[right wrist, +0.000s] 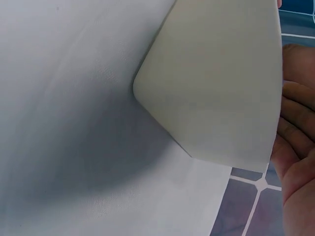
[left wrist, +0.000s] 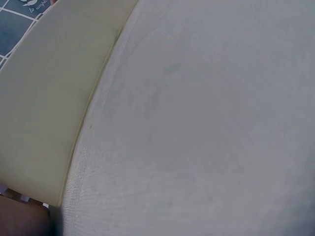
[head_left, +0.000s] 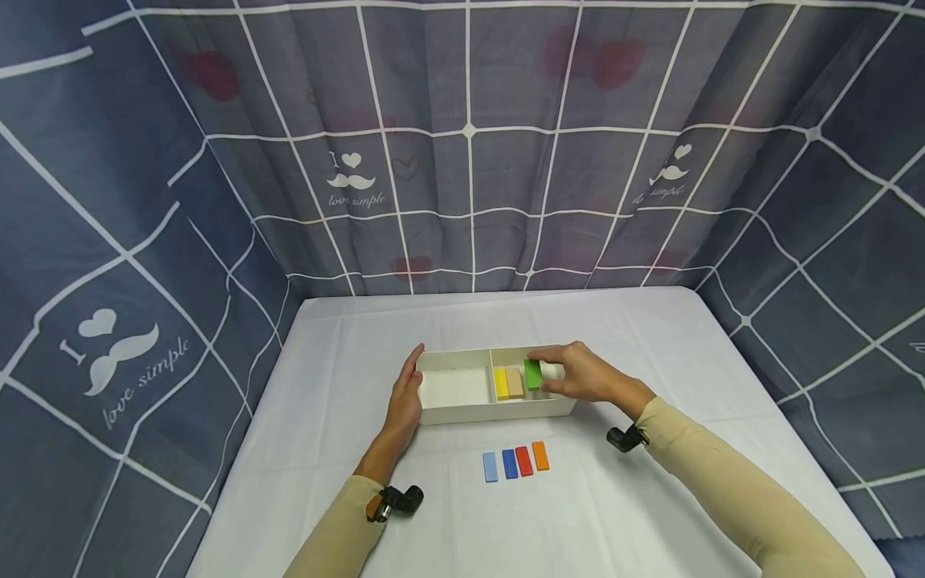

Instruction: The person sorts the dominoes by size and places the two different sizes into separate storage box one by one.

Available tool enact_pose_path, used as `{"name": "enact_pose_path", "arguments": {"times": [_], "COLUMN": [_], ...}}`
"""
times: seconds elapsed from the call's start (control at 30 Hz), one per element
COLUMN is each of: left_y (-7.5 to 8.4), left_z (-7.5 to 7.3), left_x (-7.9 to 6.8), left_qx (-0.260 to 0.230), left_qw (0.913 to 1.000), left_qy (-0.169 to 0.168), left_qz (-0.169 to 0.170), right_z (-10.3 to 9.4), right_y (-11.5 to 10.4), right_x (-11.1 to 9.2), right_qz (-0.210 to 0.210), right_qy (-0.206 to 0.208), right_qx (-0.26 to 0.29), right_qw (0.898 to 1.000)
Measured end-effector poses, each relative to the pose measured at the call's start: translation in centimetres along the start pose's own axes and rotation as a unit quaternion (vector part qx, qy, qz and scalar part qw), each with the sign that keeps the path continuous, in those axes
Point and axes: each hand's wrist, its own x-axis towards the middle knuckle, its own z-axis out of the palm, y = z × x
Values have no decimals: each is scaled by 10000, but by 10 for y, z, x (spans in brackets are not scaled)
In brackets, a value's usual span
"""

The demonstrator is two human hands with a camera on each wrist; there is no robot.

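Note:
A white two-compartment box point(head_left: 462, 413) lies lengthwise on the table. Against its left end rests my left hand point(head_left: 406, 401), fingers extended along the outer wall. My right hand point(head_left: 588, 376) reaches over the right compartment and pinches a green block point(head_left: 532, 374) between thumb and fingers. Left of the green block, a yellow block point(head_left: 502, 384) and a tan block point(head_left: 515, 383) sit side by side in that compartment. In the right wrist view the right hand point(right wrist: 300, 128) shows partly behind the box wall point(right wrist: 211, 83); the green block is hidden there.
In front of the box lie a light blue block point(head_left: 491, 467), a dark blue block point(head_left: 510, 464), a red block point(head_left: 523, 461) and an orange block point(head_left: 540, 456) in a row. White cloth covers the table point(head_left: 347, 345). Grey-blue checked curtains point(head_left: 433, 177) surround it at back and sides.

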Motion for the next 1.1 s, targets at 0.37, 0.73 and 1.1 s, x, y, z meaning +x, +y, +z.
{"name": "enact_pose_path", "arguments": {"times": [0.37, 0.73, 1.1], "left_y": [-1, 0, -1], "left_z": [0, -1, -1], "left_x": [-1, 0, 0], "left_qx": [17, -1, 58], "left_qw": [10000, 10000, 10000], "left_qy": [24, 27, -20], "left_qz": [-52, 13, 0], "right_z": [2, 3, 7], "right_y": [0, -6, -8], "right_x": [7, 17, 21], "right_qz": [-134, -156, -35], "right_qy": [-310, -713, -865], "right_qx": [-474, -817, -816], "right_qw": [9983, 9940, 9929]}}
